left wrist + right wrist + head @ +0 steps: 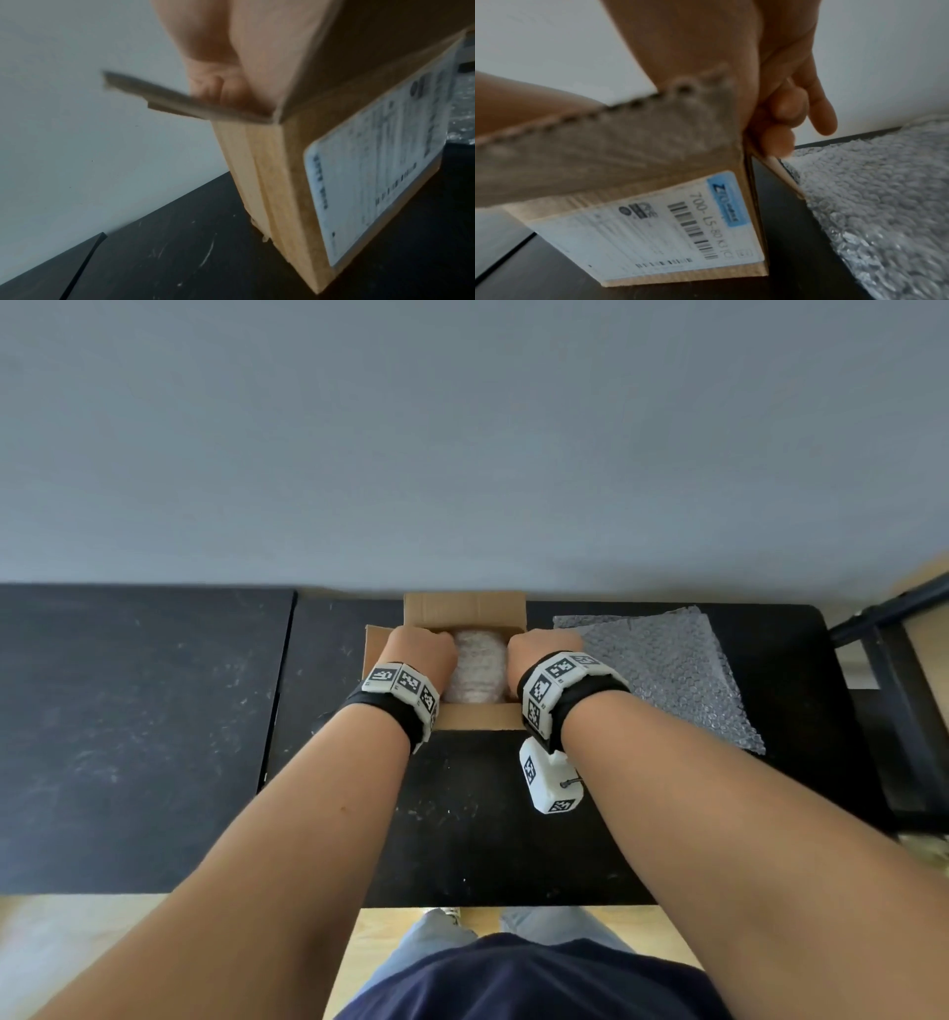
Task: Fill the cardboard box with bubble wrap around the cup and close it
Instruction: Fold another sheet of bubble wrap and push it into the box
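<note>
The open cardboard box (464,608) stands at the far middle of the black table (154,737). Bubble wrap (475,665) fills its inside; the cup is hidden. My left hand (423,649) sits knuckles-up at the box's left side, and in the left wrist view its fingers (218,89) curl round the left flap (180,99). My right hand (544,647) is at the right side, its fingers (780,125) curled over the top of the right flap (775,164). The far and near flaps stand open. A white shipping label (654,233) covers the box's near wall.
A loose sheet of bubble wrap (667,670) lies flat on the table just right of the box, also in the right wrist view (872,192). A grey wall rises right behind the box. A black frame (893,660) stands at the table's right end.
</note>
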Available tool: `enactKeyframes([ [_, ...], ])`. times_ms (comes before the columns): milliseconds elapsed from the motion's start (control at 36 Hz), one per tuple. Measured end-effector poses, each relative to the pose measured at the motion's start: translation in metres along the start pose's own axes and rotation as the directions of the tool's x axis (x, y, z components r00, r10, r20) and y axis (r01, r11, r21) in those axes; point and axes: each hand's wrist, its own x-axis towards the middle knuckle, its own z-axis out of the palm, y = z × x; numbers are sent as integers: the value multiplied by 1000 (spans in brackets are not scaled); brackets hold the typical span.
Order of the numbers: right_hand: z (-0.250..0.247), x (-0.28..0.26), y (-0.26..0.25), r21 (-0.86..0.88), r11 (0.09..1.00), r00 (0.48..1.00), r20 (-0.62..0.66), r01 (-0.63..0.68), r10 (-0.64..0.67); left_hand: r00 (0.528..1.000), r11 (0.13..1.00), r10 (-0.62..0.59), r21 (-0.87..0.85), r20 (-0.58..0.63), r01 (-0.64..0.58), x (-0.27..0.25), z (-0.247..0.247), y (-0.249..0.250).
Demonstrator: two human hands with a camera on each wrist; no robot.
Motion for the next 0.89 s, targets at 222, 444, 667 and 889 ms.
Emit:
enactKeyframes([
  [222,-3,-15,0,42,999,999,-34,28,-27,995,991,-67,-115,67,74,-6,-5,-5],
  [444,-24,-24,1,110,988,984,-151,107,-90,995,930,-82,-355,49,94,-15,-20,-4],
  [667,-15,-18,-8,233,967,994,-9,104,-105,995,902,-47,-424,89,81,-16,-15,-8],
  [889,-10,-15,-9,127,985,992,-71,115,-106,995,923,-83,-372,64,101,-9,-6,-1],
])
